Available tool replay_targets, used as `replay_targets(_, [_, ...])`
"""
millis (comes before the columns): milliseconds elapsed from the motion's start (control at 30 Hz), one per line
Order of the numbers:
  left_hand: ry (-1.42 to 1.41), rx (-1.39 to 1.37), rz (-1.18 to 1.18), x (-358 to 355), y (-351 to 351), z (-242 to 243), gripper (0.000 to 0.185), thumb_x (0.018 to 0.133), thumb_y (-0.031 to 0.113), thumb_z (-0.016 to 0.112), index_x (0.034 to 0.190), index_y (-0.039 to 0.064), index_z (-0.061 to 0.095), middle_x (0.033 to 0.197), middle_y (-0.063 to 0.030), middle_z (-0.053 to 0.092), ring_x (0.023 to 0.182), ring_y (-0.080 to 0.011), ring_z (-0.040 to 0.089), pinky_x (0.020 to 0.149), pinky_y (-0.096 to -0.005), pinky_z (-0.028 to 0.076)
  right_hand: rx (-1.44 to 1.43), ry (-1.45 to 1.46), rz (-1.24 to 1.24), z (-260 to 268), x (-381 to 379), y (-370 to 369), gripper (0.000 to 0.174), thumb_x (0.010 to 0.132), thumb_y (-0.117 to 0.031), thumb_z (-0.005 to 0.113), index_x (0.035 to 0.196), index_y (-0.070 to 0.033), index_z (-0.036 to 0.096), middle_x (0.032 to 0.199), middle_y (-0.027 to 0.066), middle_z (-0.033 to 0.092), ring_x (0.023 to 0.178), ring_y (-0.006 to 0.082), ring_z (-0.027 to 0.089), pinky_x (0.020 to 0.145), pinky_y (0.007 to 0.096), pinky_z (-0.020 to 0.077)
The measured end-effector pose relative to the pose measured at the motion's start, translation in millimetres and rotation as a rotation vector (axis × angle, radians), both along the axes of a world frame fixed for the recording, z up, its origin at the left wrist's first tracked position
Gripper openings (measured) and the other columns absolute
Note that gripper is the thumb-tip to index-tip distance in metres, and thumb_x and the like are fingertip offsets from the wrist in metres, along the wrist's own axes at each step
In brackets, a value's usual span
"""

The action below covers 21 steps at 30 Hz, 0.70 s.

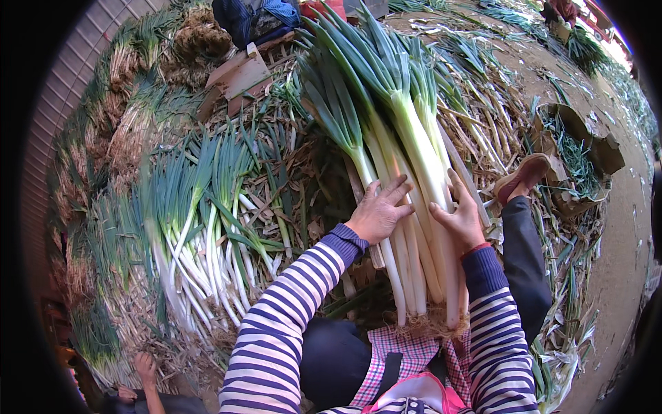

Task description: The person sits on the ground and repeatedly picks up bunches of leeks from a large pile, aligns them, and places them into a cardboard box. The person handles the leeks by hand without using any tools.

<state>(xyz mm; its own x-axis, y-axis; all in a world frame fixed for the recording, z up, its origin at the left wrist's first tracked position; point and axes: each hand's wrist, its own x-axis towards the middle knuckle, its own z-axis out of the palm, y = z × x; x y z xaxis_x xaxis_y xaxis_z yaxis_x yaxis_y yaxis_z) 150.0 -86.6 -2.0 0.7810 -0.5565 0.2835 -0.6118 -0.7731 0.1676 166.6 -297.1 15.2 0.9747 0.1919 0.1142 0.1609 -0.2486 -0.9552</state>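
In front of me lies a bundle of thick Welsh onions (416,129), with long white stalks, green leaves fanned away from me and stringy roots near my lap. My left hand (380,209) rests across the left-hand stalks, its fingers and thumb spread over them. On the other side my right hand (460,215) clasps the thickest white stalk between thumb and fingers. The stalks' undersides and parts of the finger grip are hidden. Under the bundle, the edges of a wooden support (465,171) show on both sides.
Many loose Welsh onions (207,248) lie to my left, with more bunches (124,119) by the ribbed wall. Cardboard (240,77) lies ahead. A torn box (574,150) of leaf scraps stands right, beyond an outstretched leg (525,253). Another person's hand (146,368) shows at lower left.
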Motion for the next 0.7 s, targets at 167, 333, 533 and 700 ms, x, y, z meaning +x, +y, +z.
replay_targets(167, [-0.028, -0.202, 0.007, -5, 3, -1, 0.017, 0.071, 0.008, 0.057, 0.088, 0.009, 0.057, 0.108, -0.0074, 0.054, 0.121, -0.0248, 0.043, 0.099, -0.0511, 0.03, 0.086, -0.076, 0.036, 15, -9, 0, 0.077, 0.072, -0.015, 0.069, 0.136, 0.007, 0.031, 0.131, 0.0191, 0.044, 0.119, 0.0231, 0.045, 0.1, 0.0325, 0.0361])
replay_targets(333, [-0.066, -0.403, -0.019, -2, 6, -2, 0.021, 0.066, 0.001, 0.058, 0.087, 0.003, 0.06, 0.106, -0.0115, 0.057, 0.113, -0.0312, 0.048, 0.098, -0.0419, 0.037, -0.514, -0.353, -0.029, -9, -16, 43, 0.063, 0.073, -0.016, 0.068, 0.129, 0.002, 0.044, 0.116, 0.0231, 0.049, 0.109, 0.0352, 0.044, 0.097, 0.0425, 0.0365])
replay_targets(533, [-0.003, -0.579, 0.023, -4, 4, 12, 0.02, 0.07, -0.002, 0.056, 0.089, 0.004, 0.058, 0.106, -0.0115, 0.056, 0.104, -0.0294, 0.054, 0.09, -0.039, 0.043, -0.838, -0.511, -0.076, -24, -21, 49, 0.053, 0.084, -0.031, 0.054, 0.129, -0.005, 0.047, 0.134, 0.0214, 0.042, 0.112, 0.0344, 0.044, 0.094, 0.045, 0.0311])
replay_targets(700, [-0.123, -0.391, 0.223, 24, 3, 32, 0.03, 0.076, 0.009, 0.059, 0.106, 0.01, 0.057, 0.121, -0.0122, 0.05, 0.107, -0.0266, 0.053, 0.091, -0.0484, 0.036, -0.835, -0.483, -0.112, -29, -24, 58, 0.05, 0.084, -0.027, 0.055, 0.129, -0.006, 0.047, 0.134, 0.0204, 0.041, 0.11, 0.0316, 0.045, 0.094, 0.0421, 0.0301])
